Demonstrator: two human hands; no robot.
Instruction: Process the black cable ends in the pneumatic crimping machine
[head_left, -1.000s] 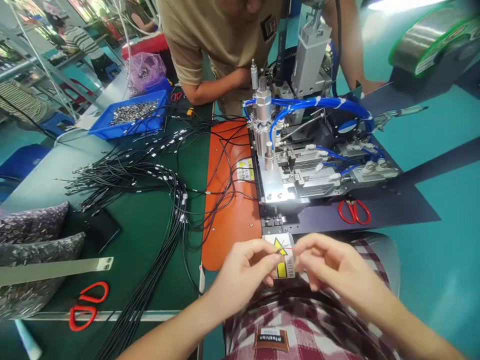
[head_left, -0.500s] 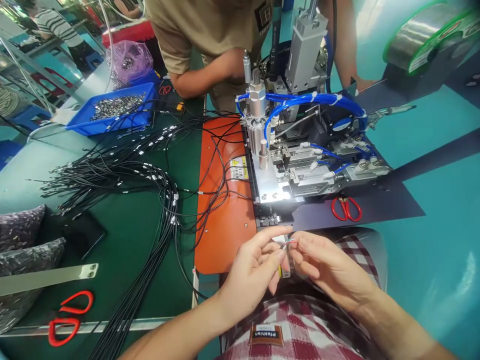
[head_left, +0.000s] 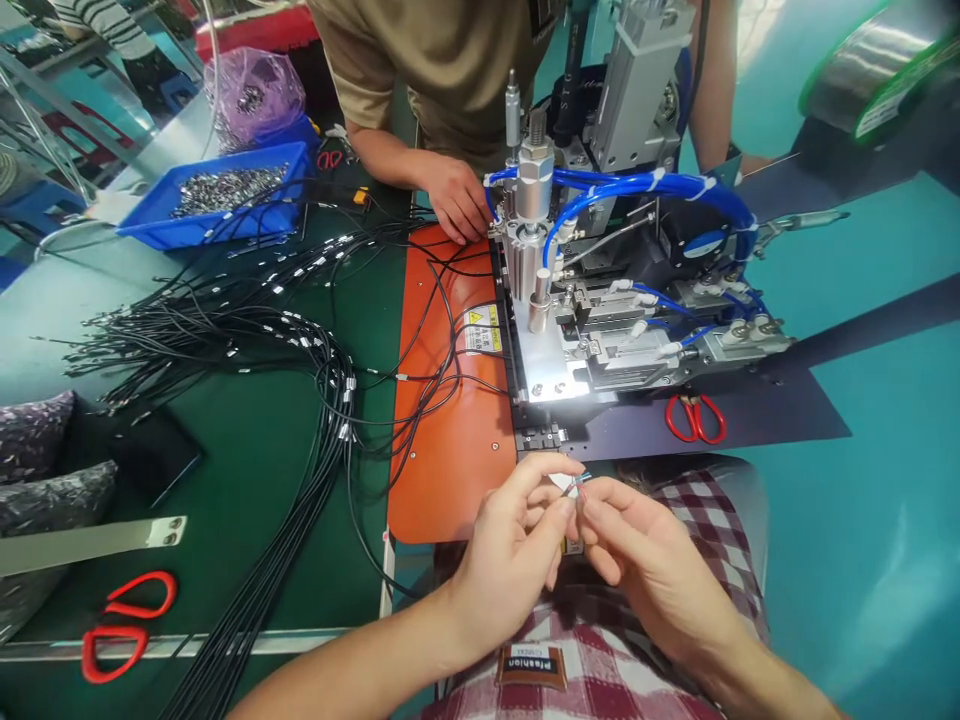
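Note:
Thin coloured wires (head_left: 579,482) at a cable's end show between my two hands, above my lap. My left hand (head_left: 517,530) is closed, pinching the cable end between thumb and fingers. From the other side my right hand (head_left: 637,540) is closed too, its thumb and fingertips at the wire strands. Most of the cable is hidden behind my fingers. Just beyond my hands is the front edge of a metal machine (head_left: 547,350) with blue air tubes (head_left: 645,187). Several black cables (head_left: 442,350) lie across its orange plate (head_left: 442,490).
Red-handled scissors (head_left: 696,418) lie right of the machine, another red-handled pair (head_left: 124,630) at lower left. A bundle of black cables (head_left: 300,500) crosses the green mat. A blue tray (head_left: 150,222) holds small metal parts. A co-worker's hand (head_left: 459,200) rests by the machine. A wire spool (head_left: 870,75) is upper right.
My right fingers have shifted slightly at the wires, and the strands now fan out more. The co-worker's hand has come down onto the cables at the orange plate's far edge. The view has tilted slightly.

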